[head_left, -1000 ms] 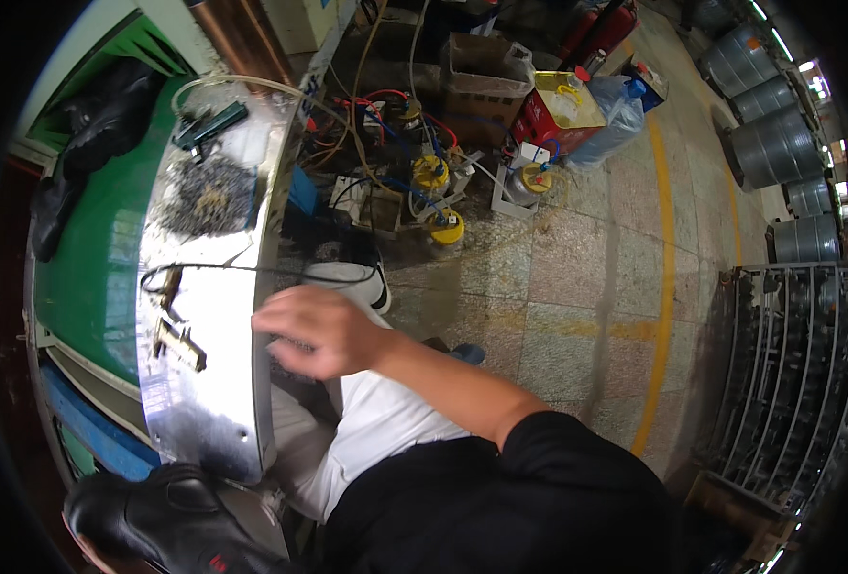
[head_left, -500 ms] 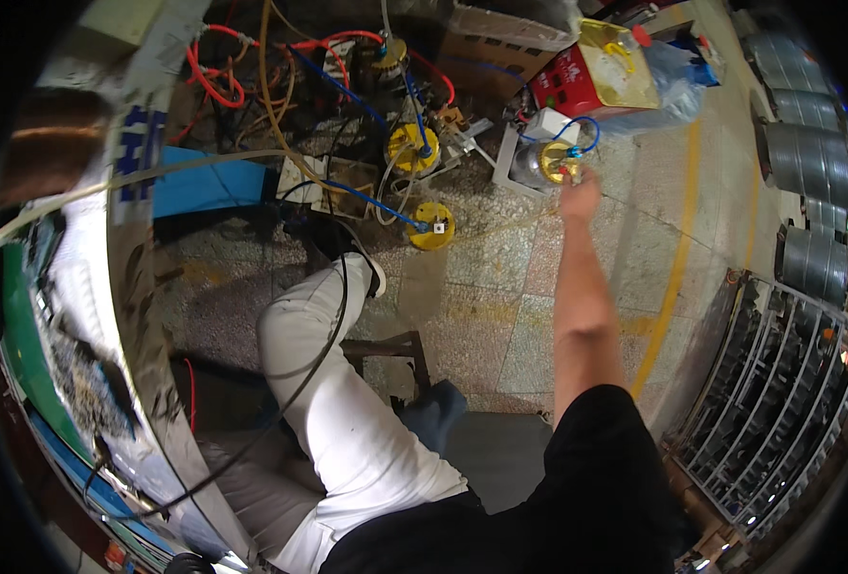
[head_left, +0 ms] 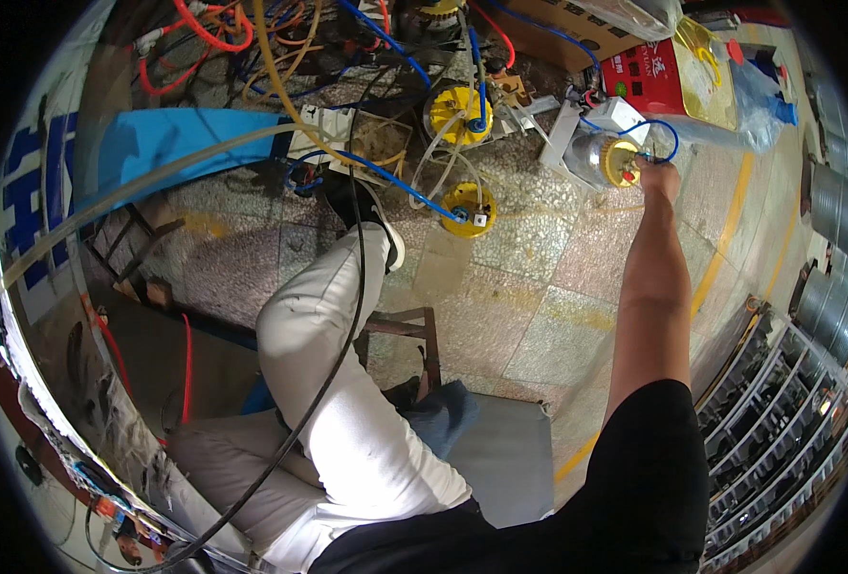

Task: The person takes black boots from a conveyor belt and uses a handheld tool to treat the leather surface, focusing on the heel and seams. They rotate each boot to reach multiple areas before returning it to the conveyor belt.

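My right arm stretches forward over the floor, and my right hand [head_left: 660, 180] is at the yellow lid [head_left: 622, 162] of a clear canister [head_left: 588, 156]. The canister leans so that its lid points right. My fingers are closed around a small fitting on that lid, beside a red piece; the fingertips are partly hidden. A thin blue hose [head_left: 674, 140] loops from the fitting past a small white box [head_left: 618, 115]. My left hand is out of view.
Two more yellow-lidded pots, one nearer [head_left: 469, 210] and one farther [head_left: 459, 115], stand left with hoses. A red tin [head_left: 668, 77] is behind the canister. A black cable [head_left: 320, 397] crosses my leg. Metal racking [head_left: 778, 430] and steel drums [head_left: 837, 206] line the right.
The whole view has shifted, so the canister, pots and my right arm appear farther right. My right hand stays at the canister's lid.
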### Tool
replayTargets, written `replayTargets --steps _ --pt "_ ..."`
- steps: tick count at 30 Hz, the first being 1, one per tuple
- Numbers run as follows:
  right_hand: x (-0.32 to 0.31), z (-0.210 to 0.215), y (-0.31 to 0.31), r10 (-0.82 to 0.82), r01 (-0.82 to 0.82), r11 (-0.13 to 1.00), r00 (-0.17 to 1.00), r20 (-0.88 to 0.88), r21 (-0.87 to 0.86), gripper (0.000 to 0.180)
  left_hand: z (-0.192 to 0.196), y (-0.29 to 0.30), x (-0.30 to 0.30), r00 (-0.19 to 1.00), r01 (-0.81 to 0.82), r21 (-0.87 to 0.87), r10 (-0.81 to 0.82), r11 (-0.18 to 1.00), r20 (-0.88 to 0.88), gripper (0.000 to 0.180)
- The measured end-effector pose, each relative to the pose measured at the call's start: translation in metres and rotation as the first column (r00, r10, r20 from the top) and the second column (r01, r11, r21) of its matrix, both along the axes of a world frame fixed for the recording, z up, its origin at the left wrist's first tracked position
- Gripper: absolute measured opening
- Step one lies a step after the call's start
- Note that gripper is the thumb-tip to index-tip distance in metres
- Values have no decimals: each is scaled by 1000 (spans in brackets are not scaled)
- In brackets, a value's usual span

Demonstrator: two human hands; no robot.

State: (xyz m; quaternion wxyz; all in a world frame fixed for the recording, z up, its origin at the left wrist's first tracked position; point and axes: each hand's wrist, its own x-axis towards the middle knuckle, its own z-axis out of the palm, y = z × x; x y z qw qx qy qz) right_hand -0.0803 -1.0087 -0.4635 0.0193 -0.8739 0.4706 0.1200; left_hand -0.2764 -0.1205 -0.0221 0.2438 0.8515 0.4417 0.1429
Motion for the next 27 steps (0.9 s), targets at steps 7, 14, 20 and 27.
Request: replayTargets --steps 7,14,20,27 --pt "-11 10 14 63 -55 996 990 129 -68 45 7 -1 -9 1000 -2 -6 2 1000 -6 76" --pt "-19 14 -3 92 -87 996 954 285 -29 45 8 3 -23 999 15 -35 -13 999 48 76" --pt "-133 -4 119 4 -184 961 754 657 206 27 12 16 -48 986 52 -56 -43 997 160 76" --pt "-231 87 401 -306 -295 590 779 547 751 26 34 43 -103 935 81 -50 -59 995 351 77"
